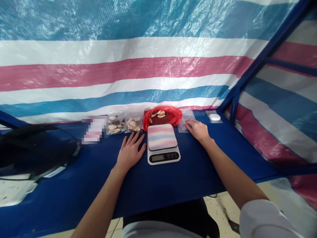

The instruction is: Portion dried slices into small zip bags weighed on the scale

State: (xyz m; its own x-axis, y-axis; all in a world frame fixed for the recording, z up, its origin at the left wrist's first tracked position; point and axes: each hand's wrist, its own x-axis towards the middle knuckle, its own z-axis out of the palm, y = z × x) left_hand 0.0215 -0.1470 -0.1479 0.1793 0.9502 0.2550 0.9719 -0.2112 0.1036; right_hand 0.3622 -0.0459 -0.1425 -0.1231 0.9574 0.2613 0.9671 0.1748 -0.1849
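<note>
My left hand (131, 150) lies flat on the blue table, fingers spread, holding nothing. Just to its right is a white digital kitchen scale (163, 158) with a shiny square plate reflecting the striped sheet. My right hand (198, 130) has its fingers bent together on a clear plastic bag (183, 127), closed at the bag's right side; the fingertips are partly hidden. Behind the scale, an open red plastic bag (177, 115) holds pale and brown dried pieces (159, 114). Two clear bags of similar pieces, one left (116, 125) and one right (134, 124), lie beyond my left fingertips.
A white rounded object (214, 117) on a small clear bag lies at the back right. Left are a blurred-out paper (94, 130), a black item (37, 148) and a white power strip (16, 191). A striped sheet (123, 72) on a blue frame (262, 59) encloses the table (158, 185).
</note>
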